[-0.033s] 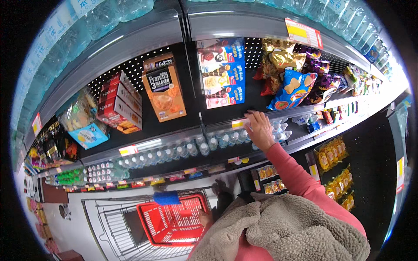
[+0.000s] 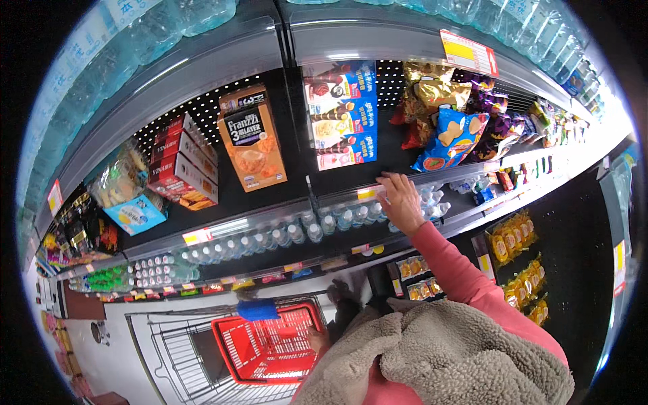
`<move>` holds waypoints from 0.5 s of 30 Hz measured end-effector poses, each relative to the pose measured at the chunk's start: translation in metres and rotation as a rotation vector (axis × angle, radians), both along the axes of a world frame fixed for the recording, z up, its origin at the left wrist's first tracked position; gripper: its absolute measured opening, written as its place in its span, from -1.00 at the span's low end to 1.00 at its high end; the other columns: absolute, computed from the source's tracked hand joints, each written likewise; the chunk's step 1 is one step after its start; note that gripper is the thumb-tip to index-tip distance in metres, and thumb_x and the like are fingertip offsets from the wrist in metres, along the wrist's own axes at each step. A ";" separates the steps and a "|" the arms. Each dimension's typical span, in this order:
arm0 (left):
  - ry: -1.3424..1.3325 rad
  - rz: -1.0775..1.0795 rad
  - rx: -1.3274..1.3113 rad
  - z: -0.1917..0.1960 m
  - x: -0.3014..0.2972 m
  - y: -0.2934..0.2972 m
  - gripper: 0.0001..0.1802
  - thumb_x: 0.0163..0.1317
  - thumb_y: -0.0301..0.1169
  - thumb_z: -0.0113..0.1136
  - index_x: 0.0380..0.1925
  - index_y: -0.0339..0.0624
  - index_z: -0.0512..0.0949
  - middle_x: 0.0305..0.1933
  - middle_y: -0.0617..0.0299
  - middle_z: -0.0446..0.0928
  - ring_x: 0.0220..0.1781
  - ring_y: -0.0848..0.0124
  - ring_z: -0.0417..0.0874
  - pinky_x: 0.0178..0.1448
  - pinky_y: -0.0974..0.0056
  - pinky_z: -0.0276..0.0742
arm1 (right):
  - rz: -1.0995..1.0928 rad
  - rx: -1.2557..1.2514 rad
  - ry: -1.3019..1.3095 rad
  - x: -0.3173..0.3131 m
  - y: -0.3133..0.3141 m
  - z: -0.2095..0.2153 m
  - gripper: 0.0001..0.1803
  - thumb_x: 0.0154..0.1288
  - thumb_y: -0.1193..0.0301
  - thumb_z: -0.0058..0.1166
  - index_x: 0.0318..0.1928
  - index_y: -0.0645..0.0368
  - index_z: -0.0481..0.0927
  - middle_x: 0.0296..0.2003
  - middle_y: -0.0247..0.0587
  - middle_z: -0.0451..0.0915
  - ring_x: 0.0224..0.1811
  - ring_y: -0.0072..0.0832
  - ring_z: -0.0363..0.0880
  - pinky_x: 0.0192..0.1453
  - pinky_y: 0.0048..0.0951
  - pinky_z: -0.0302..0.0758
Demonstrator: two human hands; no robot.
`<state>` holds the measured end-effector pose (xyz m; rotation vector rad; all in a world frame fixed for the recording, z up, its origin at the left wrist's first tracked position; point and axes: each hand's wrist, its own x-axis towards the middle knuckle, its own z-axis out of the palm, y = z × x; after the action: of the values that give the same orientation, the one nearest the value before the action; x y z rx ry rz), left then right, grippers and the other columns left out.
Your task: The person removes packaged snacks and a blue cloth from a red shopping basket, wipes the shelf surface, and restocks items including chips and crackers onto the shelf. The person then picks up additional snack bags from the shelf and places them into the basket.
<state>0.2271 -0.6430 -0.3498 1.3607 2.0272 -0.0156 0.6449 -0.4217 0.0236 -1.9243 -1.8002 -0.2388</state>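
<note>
My right hand [image 2: 401, 204] rests on the front edge of the middle shelf [image 2: 351, 177], over a price tag. Its fingers are stretched out and slightly bent, holding nothing. Just behind the fingers stands a stack of blue and white snack boxes [image 2: 341, 115]; to their right leans a blue chip bag [image 2: 452, 140]. Low down, my left hand [image 2: 316, 339] is at the right side of a red basket [image 2: 233, 347]. Most of its fingers are hidden or blurred, so its grip does not show. The basket sits in a wire shopping cart [image 2: 177, 368].
Left of the boxes stand an orange-brown biscuit box [image 2: 255, 145], red boxes [image 2: 181, 179] and a light blue pack [image 2: 138, 212]. Gold bags [image 2: 439, 93] lie to the right. Water bottles [image 2: 270, 238] fill the shelf below. Yellow packs [image 2: 511, 236] hang at lower right.
The view has shifted very slightly. Both hands stay in the same places.
</note>
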 end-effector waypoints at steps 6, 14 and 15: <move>0.058 -0.080 0.161 -0.048 -0.006 -0.016 -0.34 0.36 0.08 0.11 0.14 -0.32 0.49 -0.02 -0.45 0.62 0.05 -0.41 0.64 0.18 -0.30 0.52 | 0.027 -0.068 0.067 0.004 -0.002 0.013 -0.49 0.21 0.44 0.31 0.19 0.20 0.57 0.08 -0.04 0.60 0.16 -0.04 0.55 0.24 -0.04 0.51; -0.026 0.007 0.049 -0.043 -0.013 -0.005 -0.49 0.47 -0.04 0.06 0.09 -0.30 0.53 -0.01 -0.33 0.65 0.01 -0.27 0.66 0.11 -0.21 0.53 | -0.022 0.233 0.067 0.054 -0.038 0.118 -0.58 0.14 0.68 0.15 0.04 0.17 0.68 -0.06 -0.04 0.62 0.04 -0.01 0.60 0.17 -0.09 0.55; -0.025 0.003 0.051 -0.042 -0.014 -0.004 -0.50 0.47 -0.06 0.07 0.08 -0.30 0.54 -0.02 -0.32 0.65 0.00 -0.24 0.66 0.10 -0.19 0.54 | -0.071 0.258 0.079 0.067 -0.040 0.131 -0.57 0.15 0.71 0.10 0.06 0.19 0.67 -0.01 -0.04 0.65 0.07 0.00 0.60 0.22 -0.11 0.52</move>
<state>0.2135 -0.6472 -0.3913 1.3825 2.0208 0.0545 0.7114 -0.4615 0.1542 -1.7909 -1.5687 -0.3934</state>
